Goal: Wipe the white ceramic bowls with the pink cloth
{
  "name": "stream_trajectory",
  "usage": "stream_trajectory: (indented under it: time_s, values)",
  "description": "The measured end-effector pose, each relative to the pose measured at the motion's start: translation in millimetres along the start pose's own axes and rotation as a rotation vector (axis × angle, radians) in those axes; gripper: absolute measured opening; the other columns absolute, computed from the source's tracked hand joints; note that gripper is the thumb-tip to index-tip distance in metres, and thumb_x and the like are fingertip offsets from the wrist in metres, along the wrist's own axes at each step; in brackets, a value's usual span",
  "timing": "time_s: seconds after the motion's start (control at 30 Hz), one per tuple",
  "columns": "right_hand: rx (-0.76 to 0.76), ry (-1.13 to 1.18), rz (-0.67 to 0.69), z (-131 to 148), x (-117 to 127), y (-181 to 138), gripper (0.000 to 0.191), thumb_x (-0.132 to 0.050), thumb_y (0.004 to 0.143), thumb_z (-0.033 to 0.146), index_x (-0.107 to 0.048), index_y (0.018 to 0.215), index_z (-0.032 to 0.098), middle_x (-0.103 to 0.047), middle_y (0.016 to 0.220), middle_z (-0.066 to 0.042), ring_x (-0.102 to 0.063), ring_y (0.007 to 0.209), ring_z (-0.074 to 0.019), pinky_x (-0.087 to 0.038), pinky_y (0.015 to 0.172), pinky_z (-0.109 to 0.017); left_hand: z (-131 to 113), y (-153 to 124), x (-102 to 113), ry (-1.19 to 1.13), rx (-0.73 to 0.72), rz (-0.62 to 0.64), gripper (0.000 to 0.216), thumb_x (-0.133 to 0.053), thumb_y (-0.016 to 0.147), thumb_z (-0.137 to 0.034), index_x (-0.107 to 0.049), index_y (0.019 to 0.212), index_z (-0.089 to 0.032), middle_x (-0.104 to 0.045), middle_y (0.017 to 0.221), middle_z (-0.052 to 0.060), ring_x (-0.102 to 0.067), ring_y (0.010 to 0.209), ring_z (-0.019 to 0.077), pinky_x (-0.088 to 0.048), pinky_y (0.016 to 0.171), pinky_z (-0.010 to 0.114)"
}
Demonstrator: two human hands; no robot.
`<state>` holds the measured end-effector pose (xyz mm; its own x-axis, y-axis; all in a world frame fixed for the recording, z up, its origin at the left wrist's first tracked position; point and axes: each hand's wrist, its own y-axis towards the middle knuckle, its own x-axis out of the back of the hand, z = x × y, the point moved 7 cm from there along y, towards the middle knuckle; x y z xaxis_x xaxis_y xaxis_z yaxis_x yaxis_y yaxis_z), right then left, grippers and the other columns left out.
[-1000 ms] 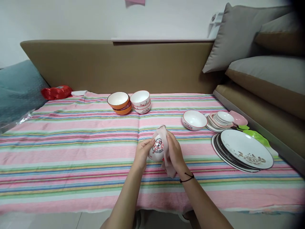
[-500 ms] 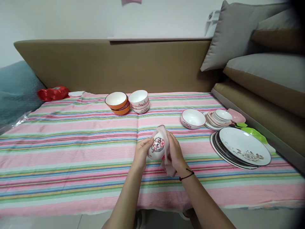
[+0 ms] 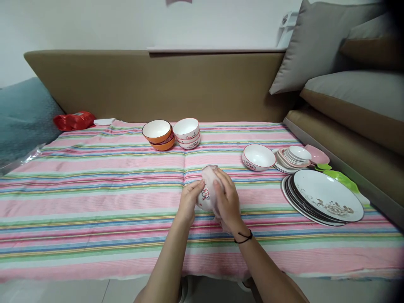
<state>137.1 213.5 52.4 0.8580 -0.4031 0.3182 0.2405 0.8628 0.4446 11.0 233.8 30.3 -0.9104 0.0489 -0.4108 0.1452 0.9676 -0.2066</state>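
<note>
My left hand (image 3: 190, 198) grips the left side of a white bowl (image 3: 204, 202) with a red and black printed pattern. The bowl is tilted, its outer side facing me. A pale pink cloth (image 3: 211, 176) covers its right part. Spread over that cloth, my right hand (image 3: 227, 198) presses it against the bowl, fingers closed on it. Much of the bowl is hidden by cloth and fingers. Both hands are in the middle of the view, above the striped cloth (image 3: 94, 202).
Stacked orange bowls (image 3: 157, 130) and white bowls (image 3: 187, 130) stand at the back. Right of my hands are a single white bowl (image 3: 259, 158), small dishes (image 3: 299, 153), a stack of large plates (image 3: 328, 195) and a green dish (image 3: 342, 180). A red package (image 3: 74, 121) lies at back left.
My right hand has moved left with the cloth across the bowl's outer side, covering more of the printed pattern. My left hand still holds the bowl. The view has shifted slightly.
</note>
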Motion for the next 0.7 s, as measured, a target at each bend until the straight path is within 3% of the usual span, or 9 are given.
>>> stream_trajectory:
  time_s: [0.07, 0.13, 0.3, 0.4, 0.5, 0.7]
  values:
    - [-0.208, 0.114, -0.045, -22.6, 2.1, 0.6, 0.045, -0.034, 0.098, 0.043, -0.059, 0.127, 0.019, -0.06, 0.132, -0.009, -0.054, 0.124, -0.0253, -0.042, 0.106, -0.046, -0.1, -1.7, -3.9, 0.006, 0.005, 0.024, 0.042, -0.08, 0.06, -0.049, -0.059, 0.061, -0.013, -0.052, 0.053, -0.002, -0.037, 0.045, 0.0063, -0.025, 0.043, 0.02]
    - [-0.258, 0.118, -0.046, -29.1, 3.4, -0.8, 0.047, -0.031, 0.099, 0.044, -0.058, 0.128, 0.019, -0.061, 0.13, -0.01, -0.055, 0.123, -0.0256, -0.043, 0.104, -0.045, -0.6, -2.6, -4.6, 0.013, -0.002, 0.024, 0.042, -0.08, 0.06, -0.05, -0.059, 0.06, -0.013, -0.052, 0.053, -0.002, -0.037, 0.045, 0.0062, -0.024, 0.043, 0.021]
    - [0.225, -0.216, 0.092, 16.9, -2.7, -9.9, 0.043, -0.041, 0.096, 0.035, -0.051, 0.137, 0.023, -0.045, 0.147, -0.008, -0.038, 0.137, -0.0274, -0.033, 0.112, -0.051, -1.7, -1.0, 3.1, 0.008, -0.039, -0.048, 0.041, -0.079, 0.062, -0.049, -0.058, 0.061, -0.014, -0.049, 0.051, -0.004, -0.039, 0.045, 0.0067, -0.026, 0.044, 0.02]
    - [0.346, -0.323, 0.102, 31.8, -7.1, -14.2, 0.042, -0.047, 0.093, 0.033, -0.053, 0.134, 0.025, -0.043, 0.148, -0.008, -0.035, 0.138, -0.0292, -0.031, 0.112, -0.054, -2.0, -0.1, 4.7, -0.001, -0.052, -0.067, 0.039, -0.079, 0.061, -0.048, -0.062, 0.067, -0.014, -0.052, 0.056, -0.003, -0.042, 0.05, 0.0076, -0.03, 0.047, 0.02]
    - [0.26, -0.251, 0.02, 26.7, -3.8, -9.2, 0.04, -0.045, 0.094, 0.034, -0.055, 0.132, 0.022, -0.05, 0.141, -0.009, -0.042, 0.133, -0.0267, -0.035, 0.111, -0.051, -2.1, -0.5, 1.6, 0.088, -0.061, -0.043, 0.042, -0.076, 0.064, -0.052, -0.056, 0.062, -0.015, -0.044, 0.051, -0.005, -0.036, 0.046, 0.0064, -0.025, 0.043, 0.02]
    - [-0.086, 0.082, -0.083, -12.8, 5.7, -1.6, 0.043, -0.03, 0.1, 0.037, -0.056, 0.13, 0.022, -0.056, 0.137, -0.008, -0.05, 0.129, -0.0212, -0.039, 0.11, -0.045, -0.8, -2.5, -8.1, 0.182, -0.068, 0.031, 0.046, -0.072, 0.067, -0.057, -0.051, 0.059, -0.016, -0.036, 0.05, -0.006, -0.03, 0.045, 0.0064, -0.023, 0.04, 0.019]
